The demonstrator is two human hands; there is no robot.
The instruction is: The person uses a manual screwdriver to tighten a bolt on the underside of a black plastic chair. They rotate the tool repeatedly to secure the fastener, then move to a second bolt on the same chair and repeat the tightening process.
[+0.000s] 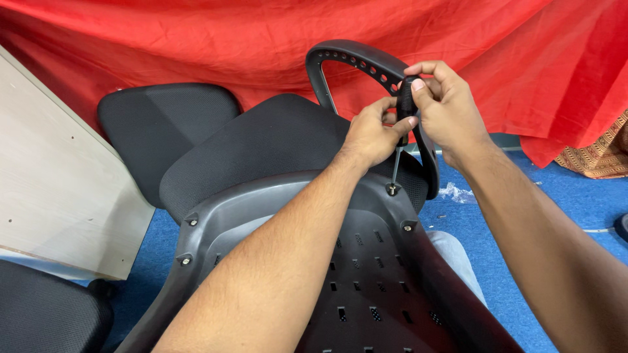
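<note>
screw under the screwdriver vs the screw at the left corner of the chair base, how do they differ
The screw under the screwdriver has the screwdriver tip standing on it, gripped by the left hand and right hand; the left corner screw is bare and untouched. The first lies beside the armrest, the second across the base. Both sit in recesses of the black plastic chair base.

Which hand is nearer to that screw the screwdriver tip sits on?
Left. The left hand pinches the screwdriver low, just above the screw; the right hand grips the handle top, farther up.
</note>
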